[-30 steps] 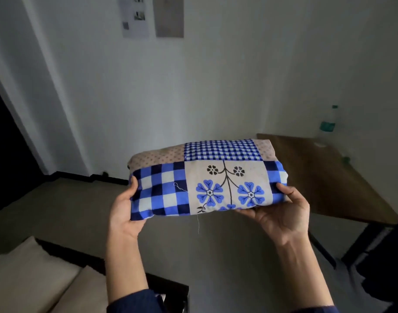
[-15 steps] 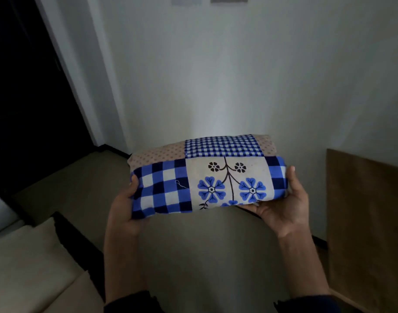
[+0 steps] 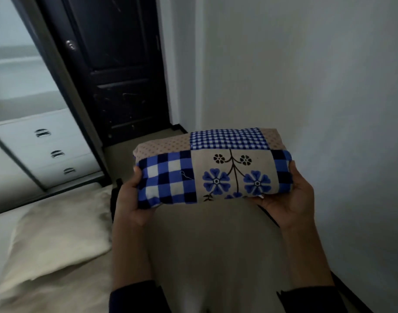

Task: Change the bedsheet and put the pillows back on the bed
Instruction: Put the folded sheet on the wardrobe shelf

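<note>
I hold a folded bedsheet (image 3: 212, 168) in front of me at chest height; it has blue-and-white checks, a beige dotted patch and blue flowers. My left hand (image 3: 131, 199) grips its left end, thumb on top and fingers underneath. My right hand (image 3: 291, 197) grips its right end the same way from below. A cream pillow (image 3: 60, 231) lies on the bed (image 3: 3, 224) at the lower left, below and left of the bundle.
A dark door (image 3: 116, 71) stands ahead on the left. Left of it is a white drawer unit (image 3: 46, 147) with metal handles. A plain white wall (image 3: 306, 86) fills the right side. Beige floor (image 3: 211, 245) lies below my arms.
My view has swung left: the wooden table has left the frame, while the door, drawers and pillow have come in. Both hands keep the same hold on the folded sheet.
</note>
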